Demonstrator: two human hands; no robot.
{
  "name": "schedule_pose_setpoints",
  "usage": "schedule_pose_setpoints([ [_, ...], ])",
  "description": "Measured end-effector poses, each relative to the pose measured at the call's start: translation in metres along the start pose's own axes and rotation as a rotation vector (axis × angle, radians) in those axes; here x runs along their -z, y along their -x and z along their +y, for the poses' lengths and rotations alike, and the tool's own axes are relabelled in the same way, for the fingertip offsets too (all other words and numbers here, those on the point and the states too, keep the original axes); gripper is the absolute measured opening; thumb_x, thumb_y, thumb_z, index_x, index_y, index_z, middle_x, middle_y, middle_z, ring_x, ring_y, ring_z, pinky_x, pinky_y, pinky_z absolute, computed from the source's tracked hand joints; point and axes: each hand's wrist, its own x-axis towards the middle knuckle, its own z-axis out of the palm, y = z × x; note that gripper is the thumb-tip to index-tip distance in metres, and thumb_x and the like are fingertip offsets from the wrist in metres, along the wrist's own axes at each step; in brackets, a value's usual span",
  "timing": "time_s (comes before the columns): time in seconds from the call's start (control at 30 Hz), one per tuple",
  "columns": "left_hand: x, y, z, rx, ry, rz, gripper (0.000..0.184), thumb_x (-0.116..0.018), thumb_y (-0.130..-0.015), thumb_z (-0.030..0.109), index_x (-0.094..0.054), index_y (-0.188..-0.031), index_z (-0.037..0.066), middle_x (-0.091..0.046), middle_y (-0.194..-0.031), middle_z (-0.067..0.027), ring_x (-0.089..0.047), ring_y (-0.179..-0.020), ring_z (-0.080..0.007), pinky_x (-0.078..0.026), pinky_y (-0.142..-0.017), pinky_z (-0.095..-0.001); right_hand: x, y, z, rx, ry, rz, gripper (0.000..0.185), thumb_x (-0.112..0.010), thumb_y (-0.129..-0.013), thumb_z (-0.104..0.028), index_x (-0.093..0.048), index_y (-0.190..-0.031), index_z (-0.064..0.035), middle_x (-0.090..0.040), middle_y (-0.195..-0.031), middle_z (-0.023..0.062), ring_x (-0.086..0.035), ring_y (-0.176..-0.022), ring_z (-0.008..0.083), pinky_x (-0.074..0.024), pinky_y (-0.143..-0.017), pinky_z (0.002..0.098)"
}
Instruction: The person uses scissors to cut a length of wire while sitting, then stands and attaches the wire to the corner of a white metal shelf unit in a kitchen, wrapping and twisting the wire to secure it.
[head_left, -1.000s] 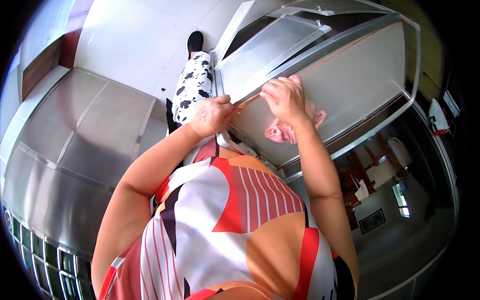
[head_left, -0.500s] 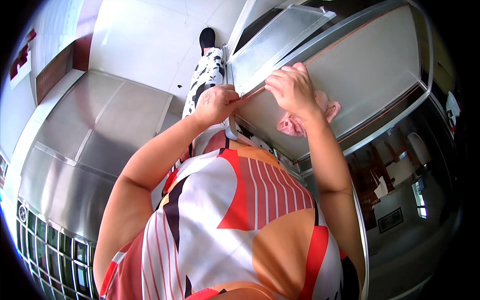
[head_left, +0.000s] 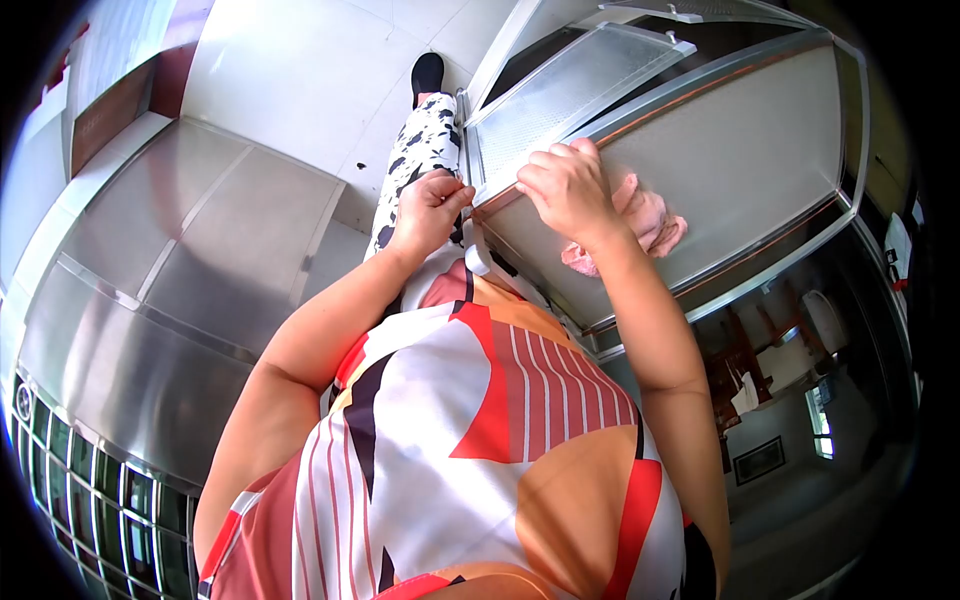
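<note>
My left hand [head_left: 428,212] is closed in a pinch just off the near corner of a grey shelf [head_left: 740,140]; what its fingertips hold, if anything, is too small to tell. My right hand [head_left: 568,192] lies with curled fingers on the shelf's metal edge, over an orange-brown strip [head_left: 660,112] that runs along that edge. Whether its fingers grip the strip is hidden. A crumpled pink cloth [head_left: 650,218] rests on the shelf beside my right wrist, partly behind it.
Past the edge, a textured glass door panel [head_left: 570,95] stands open at an angle. A stainless steel surface [head_left: 200,220] is on the left. Dark reflective glass [head_left: 800,400] fills the right side. My leg in patterned trousers [head_left: 425,140] extends over the pale floor [head_left: 290,70].
My left hand has come away from the orange-brown strip that ran between both hands. My right hand has stayed at the edge. The whole view has shifted slightly.
</note>
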Motion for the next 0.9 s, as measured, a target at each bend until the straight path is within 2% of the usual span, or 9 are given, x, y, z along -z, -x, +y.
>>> schedule_pose_setpoints([
  [0.27, -0.009, -0.002, 0.0, -0.066, -0.035, 0.073, 0.014, -0.064, -0.076, 0.008, -0.059, -0.073, -0.004, -0.051, -0.066, -0.0078, -0.051, -0.059, -0.018, -0.04, -0.055, -0.0292, -0.018, -0.004, -0.017, 0.032, -0.045, -0.086, 0.008, -0.058, -0.072, -0.016, -0.055, -0.066, -0.0118, -0.053, -0.067, 0.0008, -0.052, -0.069, 0.02, -0.033, -0.069, 0.0356],
  [0.3, -0.009, -0.006, 0.003, -0.089, -0.038, 0.082, 0.014, -0.064, -0.076, 0.008, -0.058, -0.073, -0.004, -0.051, -0.065, -0.008, -0.051, -0.058, -0.0186, -0.04, -0.054, -0.0296, -0.02, -0.003, -0.018, 0.026, -0.053, -0.07, 0.007, -0.058, -0.072, -0.016, -0.055, -0.066, -0.0118, -0.052, -0.067, 0.0009, -0.052, -0.069, 0.02, -0.0328, -0.069, 0.0358],
  [0.33, -0.008, -0.006, 0.007, -0.006, 0.005, 0.057, 0.014, -0.064, -0.075, 0.007, -0.058, -0.073, -0.005, -0.051, -0.065, -0.0087, -0.051, -0.058, -0.0198, -0.04, -0.054, -0.0296, -0.023, -0.001, -0.02, 0.016, -0.061, -0.054, 0.007, -0.058, -0.071, -0.016, -0.055, -0.066, -0.0118, -0.052, -0.067, 0.0009, -0.051, -0.068, 0.02, -0.0327, -0.069, 0.036],
  [0.43, -0.008, -0.005, 0.008, -0.127, -0.004, 0.076, 0.014, -0.064, -0.075, 0.007, -0.058, -0.073, -0.005, -0.051, -0.065, -0.0096, -0.051, -0.058, -0.0211, -0.04, -0.053, -0.0301, -0.027, -0.001, -0.025, 0.003, -0.093, -0.032, 0.006, -0.057, -0.068, -0.014, -0.053, -0.064, -0.0113, -0.05, -0.065, 0.0011, -0.05, -0.066, 0.0201, -0.0316, -0.067, 0.0363],
  [0.47, -0.007, -0.006, 0.008, -0.071, 0.016, 0.069, 0.013, -0.065, -0.074, 0.007, -0.058, -0.073, -0.004, -0.051, -0.065, -0.0103, -0.051, -0.058, -0.0228, -0.04, -0.054, -0.0306, -0.029, -0.002, -0.023, 0.002, -0.095, -0.032, 0.006, -0.057, -0.068, -0.013, -0.053, -0.064, -0.0113, -0.05, -0.064, 0.0011, -0.05, -0.066, 0.0201, -0.0314, -0.067, 0.0362],
  [0.57, -0.009, -0.007, 0.009, -0.087, 0.016, 0.09, 0.013, -0.065, -0.074, 0.007, -0.059, -0.073, -0.004, -0.051, -0.065, -0.0105, -0.051, -0.058, -0.0232, -0.041, -0.054, -0.0304, -0.032, -0.004, -0.023, -0.019, -0.096, -0.032, 0.006, -0.057, -0.068, -0.012, -0.052, -0.064, -0.0114, -0.049, -0.064, 0.0011, -0.05, -0.065, 0.0199, -0.0312, -0.067, 0.0358],
  [0.83, -0.01, -0.017, 0.001, -0.046, 0.047, 0.07, 0.015, -0.065, -0.075, 0.009, -0.059, -0.074, -0.005, -0.05, -0.064, -0.008, -0.05, -0.057, -0.0172, -0.04, -0.055, -0.0285, -0.038, -0.003, -0.026, -0.061, -0.068, -0.008, 0.009, -0.061, -0.068, -0.016, -0.054, -0.063, -0.0128, -0.049, -0.063, 0.0, -0.052, -0.067, 0.0185, -0.0309, -0.067, 0.0355],
  [0.9, -0.011, -0.015, -0.001, 0.127, 0.104, 0.053, 0.016, -0.065, -0.076, 0.01, -0.06, -0.074, -0.005, -0.054, -0.066, -0.006, -0.05, -0.058, -0.013, -0.041, -0.055, -0.0269, -0.038, -0.001, -0.028, -0.07, -0.049, -0.017, 0.011, -0.062, -0.069, -0.019, -0.055, -0.062, -0.0136, -0.05, -0.063, -0.0009, -0.052, -0.066, 0.0181, -0.0307, -0.068, 0.0355],
])
